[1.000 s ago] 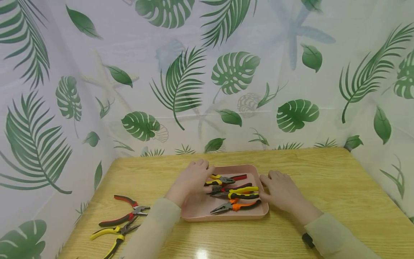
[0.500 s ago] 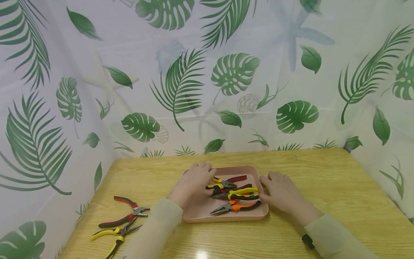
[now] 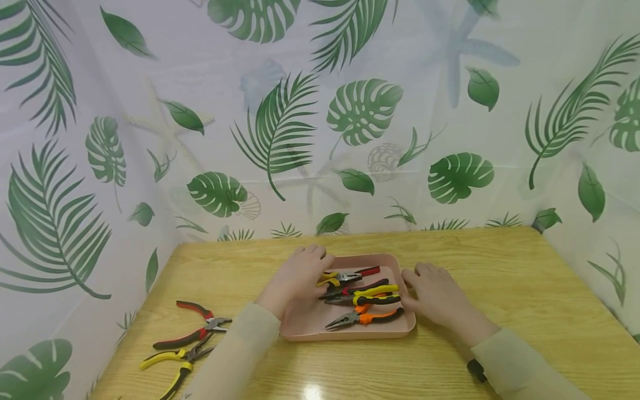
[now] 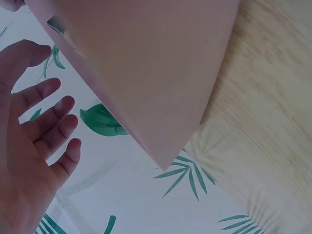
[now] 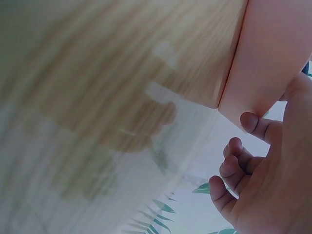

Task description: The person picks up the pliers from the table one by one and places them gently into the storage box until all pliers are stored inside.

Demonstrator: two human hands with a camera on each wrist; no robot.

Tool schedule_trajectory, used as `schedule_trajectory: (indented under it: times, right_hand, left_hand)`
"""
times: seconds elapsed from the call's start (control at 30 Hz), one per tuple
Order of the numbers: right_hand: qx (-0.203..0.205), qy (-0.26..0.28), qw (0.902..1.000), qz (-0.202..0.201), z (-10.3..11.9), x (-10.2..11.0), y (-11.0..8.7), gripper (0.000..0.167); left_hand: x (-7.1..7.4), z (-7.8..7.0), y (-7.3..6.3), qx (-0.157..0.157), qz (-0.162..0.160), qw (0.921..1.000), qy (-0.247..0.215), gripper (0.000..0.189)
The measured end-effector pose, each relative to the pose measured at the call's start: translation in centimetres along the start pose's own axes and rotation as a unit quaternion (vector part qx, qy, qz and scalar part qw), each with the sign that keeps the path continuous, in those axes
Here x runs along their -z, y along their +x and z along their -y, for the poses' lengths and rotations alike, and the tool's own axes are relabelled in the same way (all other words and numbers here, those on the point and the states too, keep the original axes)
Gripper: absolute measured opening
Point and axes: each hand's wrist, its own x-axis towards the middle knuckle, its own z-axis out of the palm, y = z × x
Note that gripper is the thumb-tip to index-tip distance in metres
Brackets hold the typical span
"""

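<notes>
Inside the pink tray [image 3: 350,335], my left hand [image 3: 297,278] reaches over the left side. Its thumb and palm are at the handles of the yellow-and-black pliers [image 3: 346,278], which it appears to grip; the palm hides the handle ends. The left wrist view shows my left fingers [image 4: 48,122] loosely bent beside the tray wall. My right hand [image 3: 440,294] rests by the tray's right wall, thumb side against it, fingers relaxed in the right wrist view. Also lying in the tray are long-nose pliers with yellow handles [image 3: 377,300], orange-handled pliers [image 3: 367,318] and red-handled pliers [image 3: 371,271].
Left of the tray, red-handled pliers [image 3: 200,328] and yellow-handled long-nose pliers [image 3: 182,358] lie spread on the wooden table [image 3: 520,278]. A leaf-patterned cloth [image 3: 300,139] hangs behind and at both sides. The left forearm passes close to those pliers.
My left hand and the yellow-and-black pliers shift slightly right, then back left and up, the metal jaws turning shinier to view. My right hand stays in place.
</notes>
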Motion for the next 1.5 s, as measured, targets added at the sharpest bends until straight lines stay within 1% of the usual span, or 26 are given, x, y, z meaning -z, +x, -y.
schedule_trajectory:
  times: [0.3,0.5,0.67,0.93,1.13,1.5]
  right_hand:
    - [0.003,0.0,1.0,-0.004,-0.1,0.1,0.1,0.022]
    - [0.002,0.0,1.0,-0.003,-0.1,0.1,0.1,0.022]
    - [-0.002,-0.001,1.0,0.001,-0.1,0.2,0.1,0.022]
    - [0.001,0.0,1.0,0.004,-0.1,0.2,0.2,0.023]
    - [0.001,-0.002,1.0,0.004,-0.1,0.2,0.2,0.023]
    - [0.0,0.002,1.0,0.008,-0.1,-0.1,0.0,0.025]
  left_hand:
    - [0.2,0.2,0.1,0.005,-0.005,1.0,-0.003,0.045]
    - [0.6,0.2,-0.2,-0.001,-0.002,1.0,0.003,0.045]
    - [0.5,0.4,-0.5,-0.005,-0.004,0.9999,0.013,0.044]
    - [0.9,1.0,-1.4,-0.002,-0.011,0.9998,0.018,0.037]
    - [1.3,1.3,-2.1,0.0,-0.017,0.9998,0.009,0.037]
    - [1.6,2.1,-3.5,0.016,-0.01,0.9998,-0.005,0.036]
